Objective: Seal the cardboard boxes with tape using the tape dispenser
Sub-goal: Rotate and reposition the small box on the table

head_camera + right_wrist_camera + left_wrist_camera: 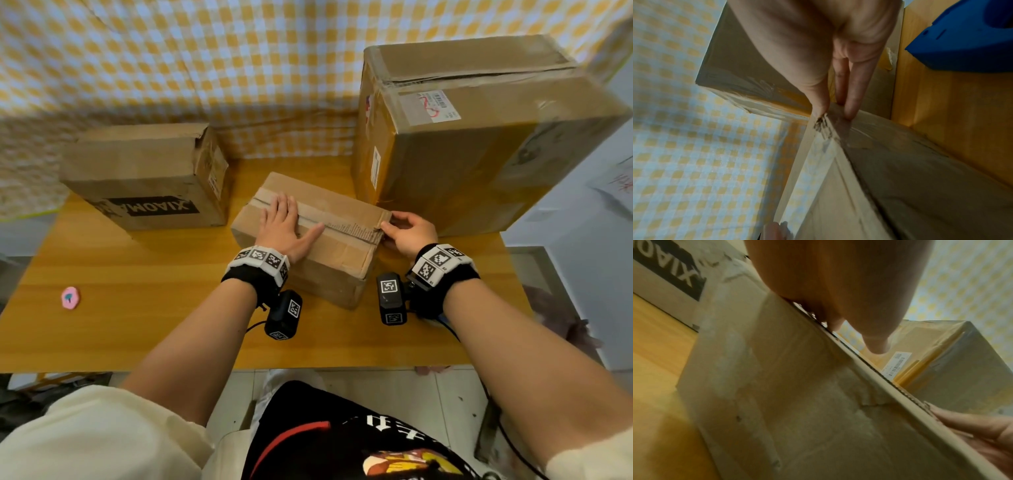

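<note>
A small cardboard box (329, 260) lies in the middle of the wooden table, with a strip of clear tape (346, 228) along its top seam. My left hand (284, 221) lies flat on the box top, fingers straight and thumb spread along the seam. My right hand (388, 230) pinches the tape's end at the box's right edge, thumb on top and fingers (850, 104) down the side face. The blue tape dispenser (966, 40) sits on the table beside my right hand and shows only in the right wrist view.
A big taped box (479, 144) stands at the back right, close to the small box. A box printed XIAOMI (147, 178) sits at the back left. A pink round object (70, 298) lies near the table's left front. A checked cloth (205, 68) hangs behind.
</note>
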